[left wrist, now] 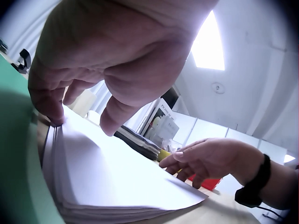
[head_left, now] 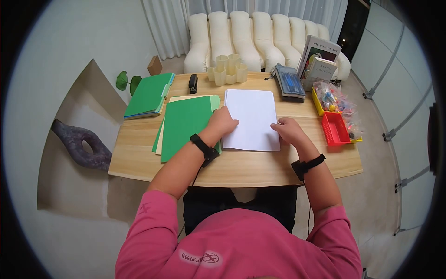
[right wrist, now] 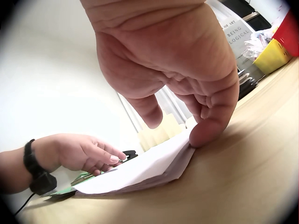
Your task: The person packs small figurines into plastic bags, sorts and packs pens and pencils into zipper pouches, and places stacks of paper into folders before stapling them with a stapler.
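Observation:
A stack of white paper [head_left: 250,123] lies on the table in front of the person, its sheets slightly fanned along the near edge. At its left edge is the left hand [head_left: 222,123], with bent fingertips [left wrist: 55,114] against the side and the thumb over the top sheet. The right hand [head_left: 290,131] is at the opposite edge, an index fingertip [right wrist: 205,134] touching the side of the stack and the thumb raised over it. Neither hand closes around the paper. Green folders [head_left: 185,125] with cream sheets between them lie directly left of the stack, partly under the left forearm.
More green folders [head_left: 149,95] lie at the back left, near a black stapler [head_left: 193,83]. A cream hexagonal organizer [head_left: 227,70] stands behind the paper. Rightward are a pencil case [head_left: 290,83], upright books [head_left: 320,58], a red basket [head_left: 335,128] and a yellow basket [head_left: 318,102] holding bagged items.

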A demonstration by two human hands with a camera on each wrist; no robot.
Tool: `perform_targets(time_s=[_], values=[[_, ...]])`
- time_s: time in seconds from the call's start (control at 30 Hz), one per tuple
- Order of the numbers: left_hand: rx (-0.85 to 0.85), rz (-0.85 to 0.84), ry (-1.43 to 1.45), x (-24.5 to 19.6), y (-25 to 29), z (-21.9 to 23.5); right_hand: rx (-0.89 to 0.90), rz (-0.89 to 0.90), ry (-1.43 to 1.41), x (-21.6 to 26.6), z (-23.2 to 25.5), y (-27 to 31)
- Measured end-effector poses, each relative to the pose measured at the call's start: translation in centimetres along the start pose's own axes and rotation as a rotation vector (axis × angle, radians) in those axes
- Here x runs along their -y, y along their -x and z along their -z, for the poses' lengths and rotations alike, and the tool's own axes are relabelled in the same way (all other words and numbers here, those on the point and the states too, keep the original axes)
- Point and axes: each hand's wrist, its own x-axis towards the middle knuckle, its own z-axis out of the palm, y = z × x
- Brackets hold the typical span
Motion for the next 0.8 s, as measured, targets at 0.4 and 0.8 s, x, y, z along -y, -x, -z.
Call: perform_targets(time_s=[0.4,0.8], values=[[0.01,0.119,-0.002,-0.5,-1.2,0.0,-0.027,0.018,-0.089,-2.0,-0.8,-0.5],[0.054,0.153,-0.043,-2.7,-1.3,-0.9,-0.036,0.014,-0.23,-1.7,-1.1,0.5]])
